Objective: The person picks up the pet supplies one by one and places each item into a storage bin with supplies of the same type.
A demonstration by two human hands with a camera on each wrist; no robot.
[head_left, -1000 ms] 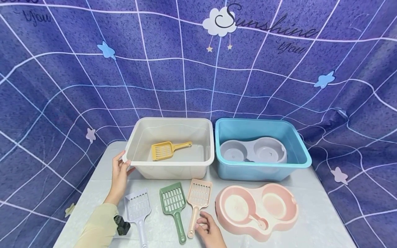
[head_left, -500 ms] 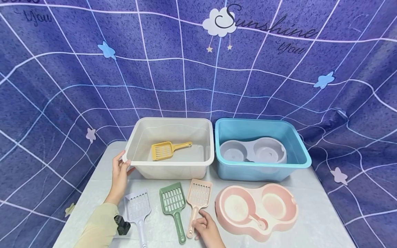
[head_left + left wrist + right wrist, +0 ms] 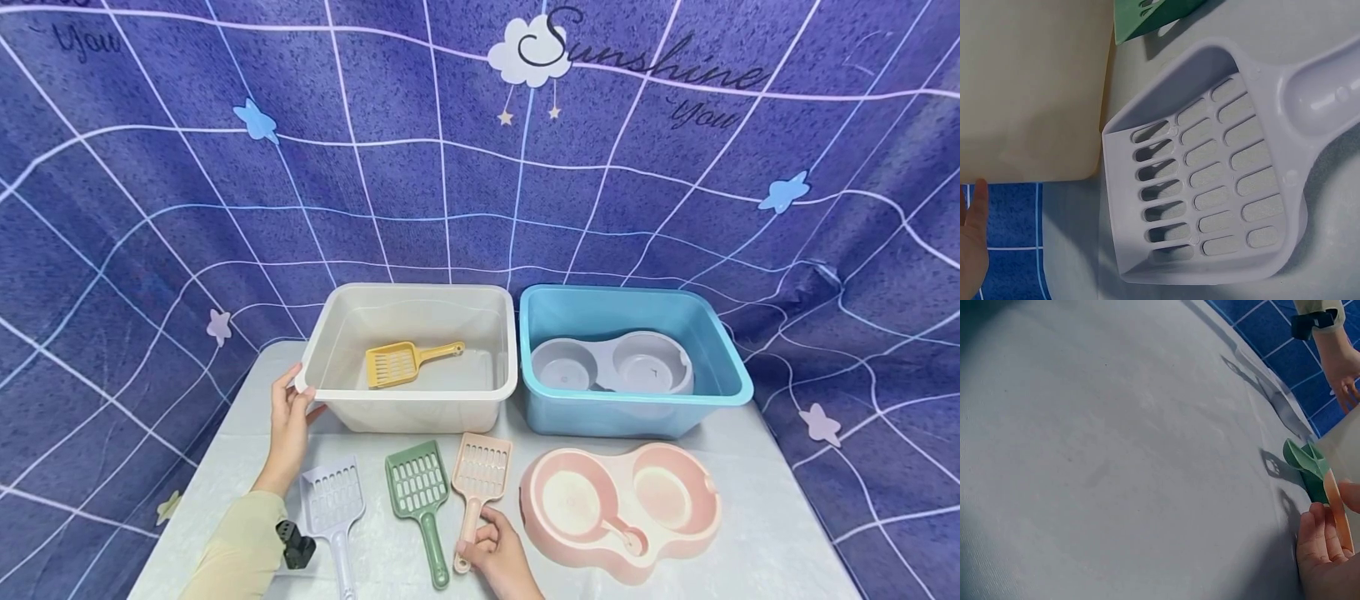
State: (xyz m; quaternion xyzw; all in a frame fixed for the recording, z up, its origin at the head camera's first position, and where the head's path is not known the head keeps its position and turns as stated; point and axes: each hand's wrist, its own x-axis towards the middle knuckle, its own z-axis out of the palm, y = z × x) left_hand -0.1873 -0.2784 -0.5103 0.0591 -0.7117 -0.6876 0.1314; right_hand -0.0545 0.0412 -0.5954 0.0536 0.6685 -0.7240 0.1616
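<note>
On the surface (image 3: 390, 558) nearest the person, the right hand (image 3: 501, 557) pinches the handle of the pink scoop (image 3: 474, 505), thumb and fingers on opposite sides, which should give good control of the light tool. The green scoop (image 3: 423, 511) lies just beside it, the lavender scoop (image 3: 336, 530) farther left; their handles point toward the person, easy to reach. At right, the pink double bowl (image 3: 622, 492) sits upright. Beyond, the left hand (image 3: 288, 427), fingers fairly straight, rests at the white bin's (image 3: 420, 413) near-left corner, probably steadying it. That bin contains a yellow scoop (image 3: 412, 360); the neighbouring blue bin (image 3: 607, 418), a grey double bowl (image 3: 606, 367), so each seems to keep one kind. A starry curtain (image 3: 480, 192) hangs behind.
</note>
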